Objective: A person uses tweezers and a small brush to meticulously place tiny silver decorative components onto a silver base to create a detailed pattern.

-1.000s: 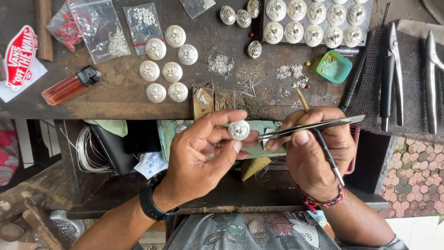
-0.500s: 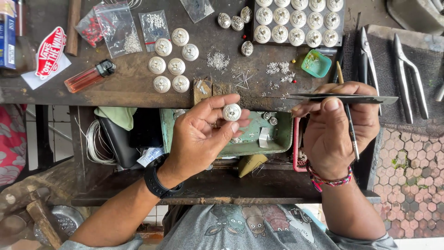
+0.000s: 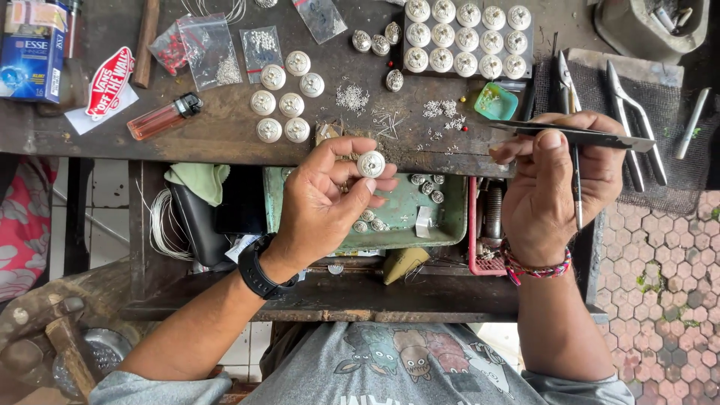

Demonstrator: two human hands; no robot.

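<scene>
Right hand (image 3: 551, 187), grip pinching tweezers (image 3: 577, 136), now apart from left hand's (image 3: 319, 202) gripped silver button (image 3: 370, 163).

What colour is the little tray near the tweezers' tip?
Teal green, the small tray, seen in the head view.

Loose round ornaments (image 3: 283, 106) lie on the bench (image 3: 225, 142) left of the filled tray (image 3: 465, 37); pliers (image 3: 630, 120) lie far right.
</scene>
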